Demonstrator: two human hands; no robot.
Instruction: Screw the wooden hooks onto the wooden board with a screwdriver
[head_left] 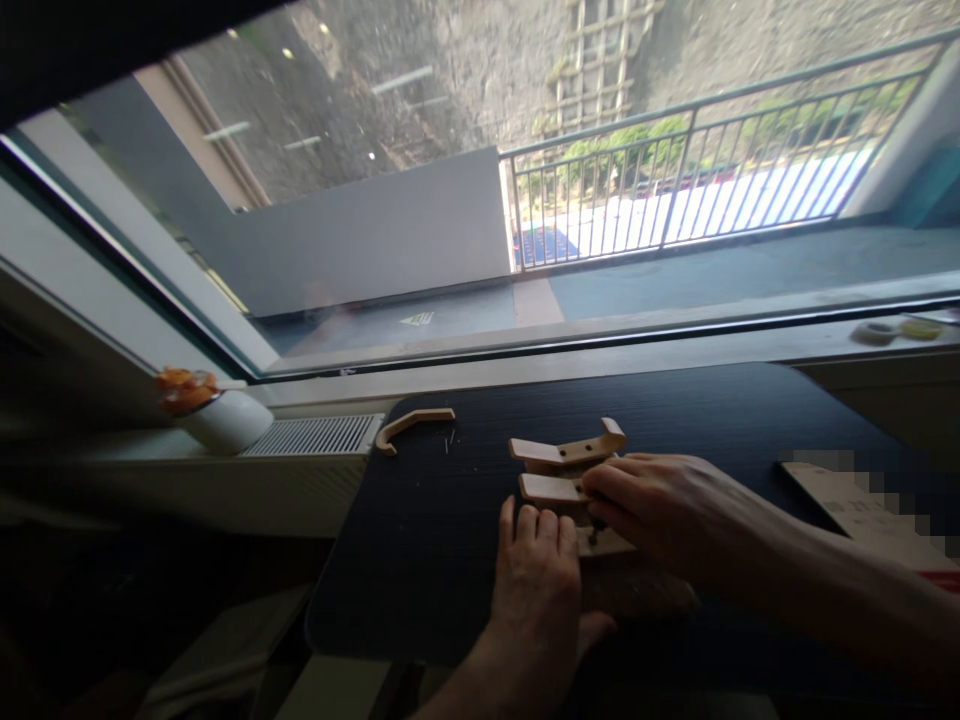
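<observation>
My left hand lies palm down on the near side of several pale wooden hooks, its fingers stretched out and its thumb apart. My right hand is closed, thumb and fingers pinched at the right part of the middle wooden hook, beside its dark hole; its far end is hidden under the hand. Beyond it another hook with two dark holes ends in an upturned curl. A paler piece of wood shows below the right hand, with a small dark part by the fingers that I cannot make out.
On the dark table, a loose wooden hook lies at the far left, with small thin screws or pins near it. A flat board or box lies right. A white vase stands by the window; tape rolls sit on the sill.
</observation>
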